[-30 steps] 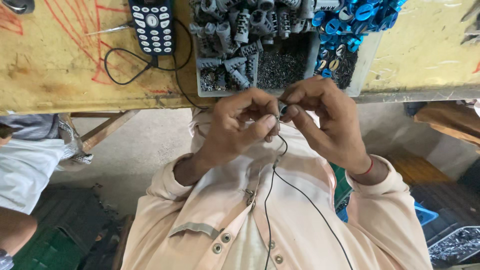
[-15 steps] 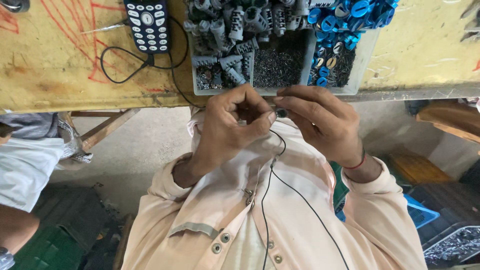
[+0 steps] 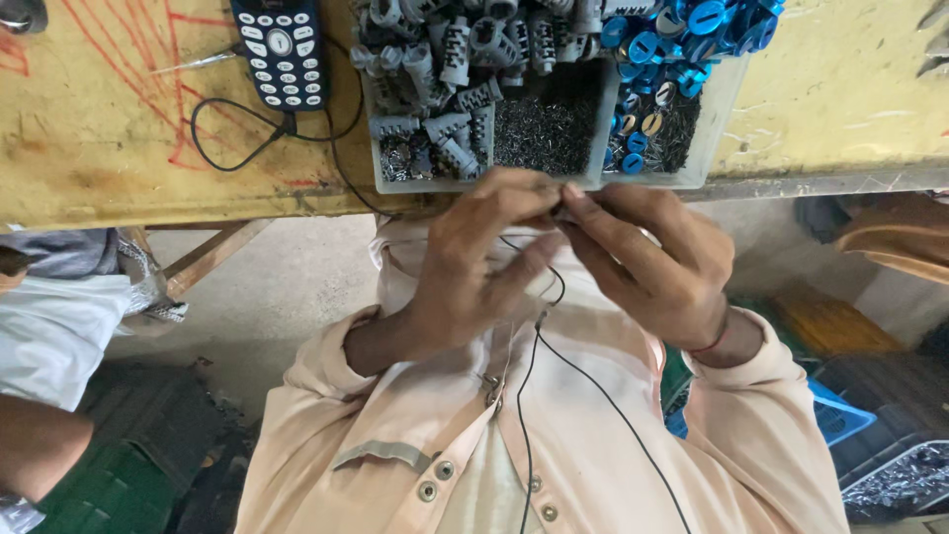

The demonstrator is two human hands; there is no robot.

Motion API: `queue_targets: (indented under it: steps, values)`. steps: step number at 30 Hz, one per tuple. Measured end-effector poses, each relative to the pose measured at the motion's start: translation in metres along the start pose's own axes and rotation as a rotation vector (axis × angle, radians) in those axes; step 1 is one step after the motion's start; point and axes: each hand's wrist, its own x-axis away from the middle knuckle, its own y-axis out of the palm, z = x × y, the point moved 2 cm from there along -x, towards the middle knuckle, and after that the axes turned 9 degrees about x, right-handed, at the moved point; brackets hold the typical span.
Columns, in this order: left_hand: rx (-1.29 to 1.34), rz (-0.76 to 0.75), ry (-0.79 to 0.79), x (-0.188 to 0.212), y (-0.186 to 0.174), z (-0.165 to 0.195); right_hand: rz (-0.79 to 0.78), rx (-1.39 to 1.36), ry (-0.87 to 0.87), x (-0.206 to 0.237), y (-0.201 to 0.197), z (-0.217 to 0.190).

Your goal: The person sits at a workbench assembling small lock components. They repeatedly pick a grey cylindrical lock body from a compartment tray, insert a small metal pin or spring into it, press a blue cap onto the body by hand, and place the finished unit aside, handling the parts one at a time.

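Observation:
My left hand (image 3: pixel 474 262) and my right hand (image 3: pixel 647 257) meet fingertip to fingertip just below the table edge, in front of my chest. Between the pinched fingers sits a small dark part (image 3: pixel 560 211), mostly hidden, and both hands grip it. Right above them stands a clear divided tray (image 3: pixel 727 109) holding several grey ribbed plastic parts (image 3: pixel 445 59), a heap of tiny metal pins (image 3: pixel 544 129) and several blue round parts (image 3: pixel 682 30). A thin black wire (image 3: pixel 583 386) runs from the hands down over my peach shirt.
A dark keypad phone (image 3: pixel 282 49) with a looped black cable (image 3: pixel 232 148) lies on the yellow wooden table (image 3: pixel 99 129), left of the tray. Another person's leg and arm (image 3: pixel 40 435) show at the left. Crates (image 3: pixel 890 475) sit on the floor at the right.
Both hands, still pinched together, have shifted slightly up and right toward the tray's near edge. The grip looks unchanged.

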Motion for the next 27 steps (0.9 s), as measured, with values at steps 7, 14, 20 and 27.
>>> queue_targets:
  steps: [7, 14, 20, 27]
  values:
    - [0.054, -0.018, -0.035, 0.002, -0.008, 0.006, -0.148, -0.049, 0.287, -0.016, -0.021, 0.014]
    - [0.127, -0.055, 0.010, 0.000, -0.002, 0.005, -0.034, 0.283, 0.302, -0.003, -0.008, 0.053]
    - [0.111, -0.086, -0.005, -0.002, -0.003, 0.002, -0.001, 0.038, 0.337, 0.003, -0.023, 0.049]
    - [0.101, -0.088, -0.013, -0.002, -0.004, 0.001, -0.003, -0.018, 0.370, 0.004, -0.023, 0.048]
